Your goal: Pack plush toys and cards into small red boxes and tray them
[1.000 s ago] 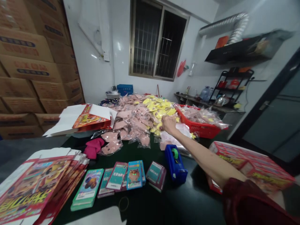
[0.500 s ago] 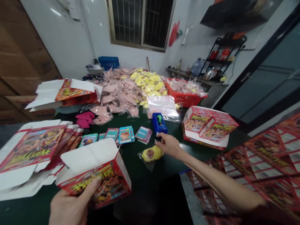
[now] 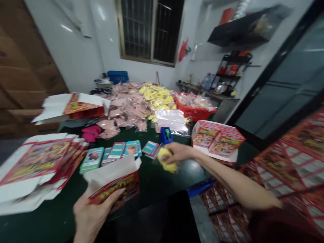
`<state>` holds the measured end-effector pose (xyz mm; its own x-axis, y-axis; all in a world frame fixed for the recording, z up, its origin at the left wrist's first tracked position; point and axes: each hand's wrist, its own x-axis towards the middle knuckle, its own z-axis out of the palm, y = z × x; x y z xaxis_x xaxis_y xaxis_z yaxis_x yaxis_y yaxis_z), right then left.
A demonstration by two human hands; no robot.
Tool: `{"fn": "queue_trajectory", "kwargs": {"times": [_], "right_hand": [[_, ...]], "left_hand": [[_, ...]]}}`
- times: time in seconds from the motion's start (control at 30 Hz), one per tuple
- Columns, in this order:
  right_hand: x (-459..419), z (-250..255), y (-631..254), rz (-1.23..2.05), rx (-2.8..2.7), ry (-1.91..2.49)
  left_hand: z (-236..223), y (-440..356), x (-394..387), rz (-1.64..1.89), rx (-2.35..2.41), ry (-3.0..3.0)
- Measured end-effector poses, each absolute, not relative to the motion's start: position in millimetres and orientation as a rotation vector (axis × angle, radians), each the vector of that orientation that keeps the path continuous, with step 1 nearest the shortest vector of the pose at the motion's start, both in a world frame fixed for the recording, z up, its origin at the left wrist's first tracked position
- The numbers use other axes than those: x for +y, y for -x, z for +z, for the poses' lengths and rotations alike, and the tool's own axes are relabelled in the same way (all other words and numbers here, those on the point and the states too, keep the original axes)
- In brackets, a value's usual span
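My left hand point(image 3: 95, 211) grips a red printed cardboard box point(image 3: 126, 189) with its white top flap standing open. In my right hand point(image 3: 178, 152) is a yellow plush toy point(image 3: 165, 160) in a clear bag, lifted a little over the dark green table point(image 3: 152, 184). Motion blurs the toy. Just beyond it stands a blue tape dispenser point(image 3: 166, 135) with green tape. Stacks of cards lie in a row between my hands and the far heap, among them a green-edged stack point(image 3: 92, 160) and a purple-edged stack point(image 3: 151, 149).
Flattened boxes point(image 3: 37, 162) pile up at the left. Bagged pink toys point(image 3: 126, 108) and yellow toys point(image 3: 157, 96) heap at the back, beside a red basket point(image 3: 194, 113). Packed boxes point(image 3: 217, 138) sit on the right; more boxes point(image 3: 298, 162) are stacked beyond the table edge.
My right hand has closed on the bagged yellow toy and raised it off the table. The box in my left hand has tilted and shifted slightly right. The camera view has moved a little.
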<state>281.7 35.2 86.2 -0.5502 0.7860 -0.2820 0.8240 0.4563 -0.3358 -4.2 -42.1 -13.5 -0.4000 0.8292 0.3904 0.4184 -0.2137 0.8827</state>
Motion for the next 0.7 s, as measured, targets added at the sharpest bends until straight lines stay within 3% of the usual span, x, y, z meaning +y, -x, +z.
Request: {"fn": "queue_trajectory", "kwargs": {"times": [0.03, 0.1, 0.17, 0.23, 0.37, 0.47, 0.53, 0.7], "right_hand": [[28, 96, -289, -0.780, 2.689, -1.452], [12, 113, -292, -1.588, 2.915, -1.623], [-4, 125, -279, -2.185, 2.885, -1.660], [-17, 128, -251, -2.474, 2.883, -1.693], [-23, 111, -196, -2.405, 3.212, -2.097], [-18, 91, -184, -1.946, 3.393, -2.339], [-17, 84, -190, -1.729, 3.430, -2.230], [-15, 97, -210, -2.066, 3.162, -1.803]], "left_hand": [[-10, 2, -44, 1.639, 1.707, -1.499], [-2, -5, -46, 1.582, 1.628, -1.597], [6, -14, -48, 1.491, 1.545, -1.674], [12, -21, -50, 1.398, 1.502, -1.702], [14, -27, -57, 1.306, 1.396, -1.564], [12, -23, -58, 1.325, 1.301, -1.384], [11, -20, -57, 1.346, 1.258, -1.312], [14, -18, -55, 1.301, 1.126, -1.356]]}}
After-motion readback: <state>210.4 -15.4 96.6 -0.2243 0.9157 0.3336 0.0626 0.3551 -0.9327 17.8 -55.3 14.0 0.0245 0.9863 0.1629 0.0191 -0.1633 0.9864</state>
